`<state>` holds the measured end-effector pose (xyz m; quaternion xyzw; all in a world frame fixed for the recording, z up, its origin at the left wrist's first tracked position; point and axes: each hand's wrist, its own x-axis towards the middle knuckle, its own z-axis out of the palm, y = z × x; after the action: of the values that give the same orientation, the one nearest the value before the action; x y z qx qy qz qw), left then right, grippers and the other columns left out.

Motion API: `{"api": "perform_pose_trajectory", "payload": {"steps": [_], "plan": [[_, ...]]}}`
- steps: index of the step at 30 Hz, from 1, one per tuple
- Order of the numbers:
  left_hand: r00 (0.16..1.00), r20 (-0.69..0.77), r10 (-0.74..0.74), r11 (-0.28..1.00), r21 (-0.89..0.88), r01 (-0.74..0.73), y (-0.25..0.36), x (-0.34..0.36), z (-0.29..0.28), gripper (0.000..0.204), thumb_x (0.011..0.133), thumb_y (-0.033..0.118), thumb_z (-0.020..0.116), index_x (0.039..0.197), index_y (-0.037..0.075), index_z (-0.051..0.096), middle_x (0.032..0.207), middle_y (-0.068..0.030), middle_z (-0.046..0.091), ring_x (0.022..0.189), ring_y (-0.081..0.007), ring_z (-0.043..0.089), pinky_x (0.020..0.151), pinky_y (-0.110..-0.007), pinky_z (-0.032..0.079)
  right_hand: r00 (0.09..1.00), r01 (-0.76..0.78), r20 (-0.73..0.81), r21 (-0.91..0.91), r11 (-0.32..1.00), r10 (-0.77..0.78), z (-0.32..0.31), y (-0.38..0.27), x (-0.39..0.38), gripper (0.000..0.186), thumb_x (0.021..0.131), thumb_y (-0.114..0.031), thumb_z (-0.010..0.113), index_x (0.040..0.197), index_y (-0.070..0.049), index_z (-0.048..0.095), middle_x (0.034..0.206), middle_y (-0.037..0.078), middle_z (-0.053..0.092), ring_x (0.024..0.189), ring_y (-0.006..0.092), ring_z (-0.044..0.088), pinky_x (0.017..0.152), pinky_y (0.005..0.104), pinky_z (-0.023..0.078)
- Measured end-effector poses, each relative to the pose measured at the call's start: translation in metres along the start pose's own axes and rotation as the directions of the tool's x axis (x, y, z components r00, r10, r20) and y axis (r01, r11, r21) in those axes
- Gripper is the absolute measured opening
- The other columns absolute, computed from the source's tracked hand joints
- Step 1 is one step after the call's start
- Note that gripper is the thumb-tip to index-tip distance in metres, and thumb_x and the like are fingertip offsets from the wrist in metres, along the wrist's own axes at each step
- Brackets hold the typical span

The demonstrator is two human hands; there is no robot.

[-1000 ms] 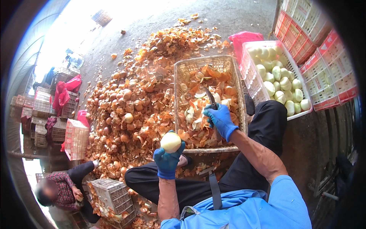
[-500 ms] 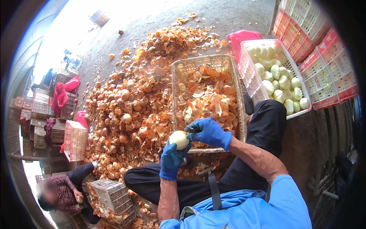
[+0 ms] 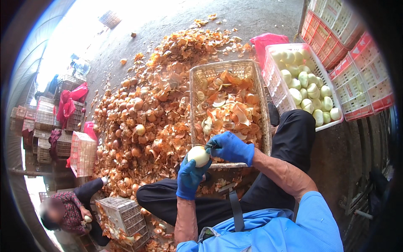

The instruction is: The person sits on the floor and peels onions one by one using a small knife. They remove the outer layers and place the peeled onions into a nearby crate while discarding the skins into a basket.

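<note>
Down at the grip: blue-gloved left hand (image 3: pixel 189 180), fingers curled round a peeled onion (image 3: pixel 198 156) from the near side; looks snug, no gap that I can see
Knife side: blue-gloved right hand (image 3: pixel 231 147), closed on a knife (image 3: pixel 204 145); handle's mostly hidden in the fist, so can't say much about it
Blade vs onion: the bit that matters imo; the thin blade runs roughly left to right along the onion's far edge, tip to the left; whether it's actually touching, can't tell
Onion: just left of the right fist, on the far side of the left palm; near enough round, so no clear long axis; left hand is the nearer one, though the right fingers look right up against it too
Beyond: skin crate (image 3: pixel 226 62) with loose orange peelings (image 3: pixel 239 113) in it; the onion shows by its near left corner
Left: big onion pile (image 3: pixel 126 111); co-worker (image 3: pixel 69 210) at the near left, holding a pale onion (image 3: pixel 87 219)
Far right: white crate (image 3: pixel 275 82) with peeled onions (image 3: pixel 308 92) in it
</note>
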<state>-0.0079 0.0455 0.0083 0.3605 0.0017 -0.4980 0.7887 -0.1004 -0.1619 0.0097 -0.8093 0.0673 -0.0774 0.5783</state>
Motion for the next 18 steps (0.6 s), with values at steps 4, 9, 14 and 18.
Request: {"api": "perform_pose_trajectory", "payload": {"steps": [4, 9, 14, 18], "plan": [[0.996, 0.088, -0.014, 0.997, 0.077, 0.007, 0.002, 0.002, -0.012, 0.057, 0.093, 0.012, 0.066, 0.143, -0.005, 0.044, 0.136, -0.0230, 0.057, 0.124, -0.0381, 0.060, 0.108, -0.056, 0.050, 0.997, 0.078, -0.011, -0.104, 0.992, -0.079, 0.003, 0.003, 0.000, 0.019, 0.085, -0.018, 0.069, 0.096, -0.003, 0.073, 0.090, 0.019, 0.072, 0.084, 0.0347, 0.071, 0.075, 0.0404, 0.056], [0.999, 0.021, -0.025, 0.996, 0.091, 0.023, -0.003, 0.001, -0.005, 0.061, 0.089, 0.012, 0.070, 0.141, -0.005, 0.044, 0.134, -0.0223, 0.057, 0.123, -0.0361, 0.061, 0.108, -0.052, 0.051, 0.999, 0.012, -0.051, -0.105, 0.994, -0.018, 0.005, 0.005, 0.000, 0.017, 0.083, -0.017, 0.071, 0.089, -0.001, 0.071, 0.085, 0.020, 0.071, 0.076, 0.0340, 0.071, 0.068, 0.0395, 0.056], [0.998, 0.047, -0.031, 0.999, -0.029, 0.033, 0.000, -0.002, -0.003, 0.063, 0.087, 0.013, 0.068, 0.142, -0.005, 0.043, 0.137, -0.0240, 0.055, 0.124, -0.0379, 0.060, 0.110, -0.056, 0.047, 0.924, -0.366, 0.076, 0.459, 0.810, 0.374, 0.006, -0.005, 0.002, 0.022, 0.085, -0.020, 0.073, 0.088, 0.001, 0.072, 0.073, 0.009, 0.071, 0.066, 0.0173, 0.069, 0.060, 0.0306, 0.053], [0.998, 0.049, -0.025, 0.999, -0.044, 0.027, 0.006, -0.004, -0.003, 0.063, 0.087, 0.011, 0.066, 0.143, -0.005, 0.042, 0.137, -0.0239, 0.055, 0.125, -0.0395, 0.059, 0.110, -0.056, 0.047, 0.916, -0.384, 0.136, 0.566, 0.730, 0.376, 0.002, -0.004, 0.003, 0.024, 0.088, -0.022, 0.074, 0.094, 0.001, 0.074, 0.074, 0.003, 0.069, 0.067, 0.0086, 0.064, 0.059, 0.0251, 0.051]]}}
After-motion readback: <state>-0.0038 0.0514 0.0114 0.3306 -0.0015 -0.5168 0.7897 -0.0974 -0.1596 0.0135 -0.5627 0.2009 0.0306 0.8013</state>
